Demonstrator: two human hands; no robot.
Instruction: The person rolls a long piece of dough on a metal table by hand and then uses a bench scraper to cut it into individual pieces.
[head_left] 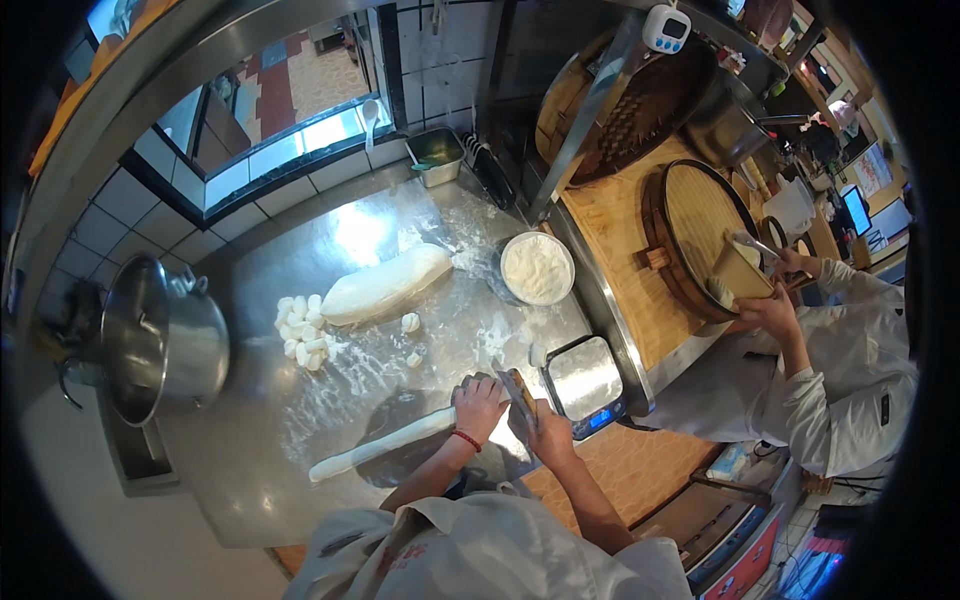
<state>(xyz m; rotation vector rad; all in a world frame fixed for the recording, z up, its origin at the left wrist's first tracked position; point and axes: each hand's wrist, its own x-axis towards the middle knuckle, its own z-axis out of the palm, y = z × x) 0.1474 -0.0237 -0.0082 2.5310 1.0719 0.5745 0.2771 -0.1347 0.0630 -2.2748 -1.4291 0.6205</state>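
Observation:
A long dough rope (380, 447) lies slantwise on the steel table. My left hand (480, 408), with a red bracelet at the wrist, is closed over its right end. My right hand (549, 434) grips a dough scraper (519, 394) with a wooden handle, its blade beside my left fingers; the blade is partly hidden. Further back rests a thick dough log (388, 284). A heap of small dough pieces (302, 332) sits to its left. Loose dough pieces (410, 322) lie nearer me. A digital scale (583, 379) with a lit display stands just right of my right hand.
A bowl of flour (538, 268) stands behind the scale. A large steel pot (165, 338) is at the left edge. Far back is a metal container (436, 158). To the right, a co-worker's hands (772, 312) hold a tray over a round wooden-rimmed pan (708, 225).

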